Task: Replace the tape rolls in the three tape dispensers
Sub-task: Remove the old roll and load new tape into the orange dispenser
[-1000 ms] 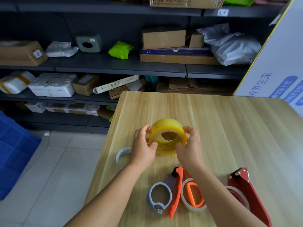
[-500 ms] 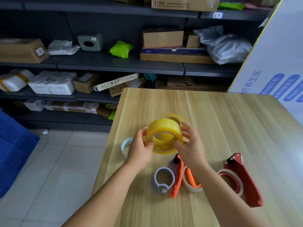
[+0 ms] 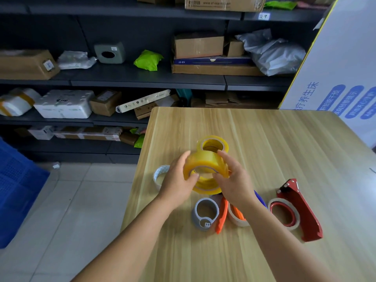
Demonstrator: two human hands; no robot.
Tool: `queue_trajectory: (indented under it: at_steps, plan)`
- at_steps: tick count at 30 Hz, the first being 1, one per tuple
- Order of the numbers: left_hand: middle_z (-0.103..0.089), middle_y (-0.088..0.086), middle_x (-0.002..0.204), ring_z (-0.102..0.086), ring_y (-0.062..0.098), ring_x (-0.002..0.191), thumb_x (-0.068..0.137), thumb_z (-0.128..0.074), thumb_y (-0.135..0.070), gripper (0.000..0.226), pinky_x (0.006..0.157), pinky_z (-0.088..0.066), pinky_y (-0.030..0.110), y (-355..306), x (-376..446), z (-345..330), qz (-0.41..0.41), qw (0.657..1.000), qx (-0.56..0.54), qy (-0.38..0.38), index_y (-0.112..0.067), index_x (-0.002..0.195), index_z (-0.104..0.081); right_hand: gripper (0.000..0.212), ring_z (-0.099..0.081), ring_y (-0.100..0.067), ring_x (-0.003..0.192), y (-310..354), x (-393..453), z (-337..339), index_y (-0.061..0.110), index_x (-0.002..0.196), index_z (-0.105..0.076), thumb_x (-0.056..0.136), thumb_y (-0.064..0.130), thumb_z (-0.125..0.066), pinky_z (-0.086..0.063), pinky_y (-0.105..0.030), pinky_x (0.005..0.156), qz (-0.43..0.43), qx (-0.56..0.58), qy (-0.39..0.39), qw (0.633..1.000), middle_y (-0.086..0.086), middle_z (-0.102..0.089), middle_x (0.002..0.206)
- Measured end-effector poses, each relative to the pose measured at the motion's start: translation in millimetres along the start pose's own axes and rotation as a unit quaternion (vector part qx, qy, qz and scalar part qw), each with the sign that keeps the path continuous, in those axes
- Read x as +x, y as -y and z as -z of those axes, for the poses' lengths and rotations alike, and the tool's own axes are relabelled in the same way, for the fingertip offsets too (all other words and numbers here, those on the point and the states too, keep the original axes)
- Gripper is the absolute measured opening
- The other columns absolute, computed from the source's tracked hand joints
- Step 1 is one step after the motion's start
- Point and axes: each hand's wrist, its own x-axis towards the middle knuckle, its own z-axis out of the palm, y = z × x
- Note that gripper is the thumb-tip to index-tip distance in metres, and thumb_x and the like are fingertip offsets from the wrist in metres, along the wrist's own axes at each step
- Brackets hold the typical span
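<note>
We hold a yellow translucent roll of tape (image 3: 204,162) between both hands above the light wooden desk (image 3: 284,143); our left hand (image 3: 176,185) and right hand (image 3: 234,180) each close their grip on its sides. Two more yellow rolls lie on the desk, one (image 3: 213,143) behind it, one (image 3: 206,187) beneath. The red metal tape dispenser (image 3: 301,210) lies to the right, the orange one (image 3: 222,215) nearer us

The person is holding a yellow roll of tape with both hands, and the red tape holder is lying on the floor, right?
Not quite. The head view shows the red tape holder lying on the wooden table, not the floor. The rest is right: both the left hand and right hand hold the yellow roll.
</note>
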Motion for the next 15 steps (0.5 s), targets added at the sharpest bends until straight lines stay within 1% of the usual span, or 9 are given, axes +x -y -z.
queue_trajectory:
  at_steps: [2,4,6,7,8,10,12,13,15]
  plan:
    - [-0.039,-0.013,0.141,-0.037,0.002,0.127,0.090,-0.061,-0.024,0.058,0.100,-0.028,0.015,-5,-1,4,-0.056,0.997,0.043,0.032,-0.026,0.144,-0.037,0.064,-0.057,-0.010,0.105,1,-3,4,0.037,0.136,-0.045,0.082,0.008,-0.062,-0.043,-0.015,0.077,0.020,-0.026,0.025,0.999,0.009,-0.058,0.124]
    - [-0.043,-0.009,0.144,-0.041,0.003,0.126,0.091,-0.059,-0.026,0.054,0.098,-0.032,0.017,-7,-2,8,-0.059,0.994,0.056,0.071,-0.028,0.142,-0.041,0.061,-0.057,-0.006,0.096,3,-5,8,0.036,0.134,-0.048,0.081,0.007,-0.062,-0.039,-0.006,0.068,0.037,-0.058,0.043,0.997,0.012,-0.061,0.115]
    - [-0.048,-0.006,0.140,-0.046,0.005,0.120,0.092,-0.057,-0.025,0.053,0.095,-0.041,0.023,-7,-2,11,-0.045,0.992,0.062,0.095,-0.032,0.142,-0.040,0.058,-0.058,-0.007,0.088,3,-7,11,0.035,0.132,-0.050,0.082,0.009,-0.061,-0.040,-0.009,0.064,0.039,-0.069,0.056,0.995,0.010,-0.062,0.106]
    - [-0.049,-0.007,0.136,-0.047,0.006,0.118,0.092,-0.057,-0.025,0.055,0.093,-0.044,0.025,-7,-3,12,-0.041,0.991,0.068,0.103,-0.035,0.142,-0.038,0.056,-0.058,-0.008,0.086,4,-8,11,0.035,0.131,-0.050,0.082,0.011,-0.062,-0.040,-0.011,0.064,0.038,-0.073,0.057,0.995,0.010,-0.062,0.104]
    - [-0.049,-0.008,0.131,-0.048,0.006,0.114,0.092,-0.056,-0.026,0.056,0.090,-0.044,0.025,-7,-4,12,-0.039,0.991,0.074,0.109,-0.038,0.143,-0.035,0.055,-0.057,-0.007,0.086,4,-9,11,0.034,0.131,-0.050,0.082,0.012,-0.062,-0.039,-0.010,0.064,0.039,-0.080,0.052,0.995,0.011,-0.061,0.105]
    - [-0.049,-0.008,0.115,-0.050,0.006,0.101,0.093,-0.054,-0.029,0.058,0.084,-0.042,0.022,-6,-7,9,-0.034,0.990,0.083,0.110,-0.045,0.143,-0.030,0.055,-0.050,-0.003,0.095,5,-13,9,0.029,0.133,-0.049,0.083,0.014,-0.066,-0.036,-0.007,0.069,0.054,-0.094,0.029,0.994,0.015,-0.051,0.116]
    - [-0.049,-0.001,0.107,-0.051,0.009,0.089,0.093,-0.052,-0.032,0.057,0.084,-0.046,0.027,-5,-8,4,-0.022,0.991,0.087,0.101,-0.049,0.142,-0.029,0.056,-0.045,-0.006,0.103,7,-18,4,0.024,0.131,-0.047,0.081,0.015,-0.069,-0.035,-0.014,0.078,0.057,-0.103,0.005,0.993,0.011,-0.041,0.124]
    - [-0.052,0.003,0.111,-0.054,0.012,0.090,0.093,-0.052,-0.033,0.055,0.088,-0.048,0.032,-4,-8,1,-0.011,0.992,0.083,0.096,-0.049,0.141,-0.031,0.054,-0.045,-0.009,0.104,7,-21,1,0.022,0.129,-0.047,0.080,0.017,-0.070,-0.036,-0.018,0.079,0.053,-0.109,-0.005,0.993,0.008,-0.039,0.124]
    - [-0.055,0.007,0.120,-0.059,0.020,0.102,0.093,-0.051,-0.036,0.049,0.095,-0.049,0.041,-4,-8,-1,0.022,0.995,0.053,0.085,-0.047,0.138,-0.037,0.047,-0.045,-0.014,0.106,5,-30,-5,0.018,0.122,-0.049,0.080,0.022,-0.070,-0.036,-0.022,0.082,0.055,-0.124,-0.012,0.991,0.006,-0.038,0.119]
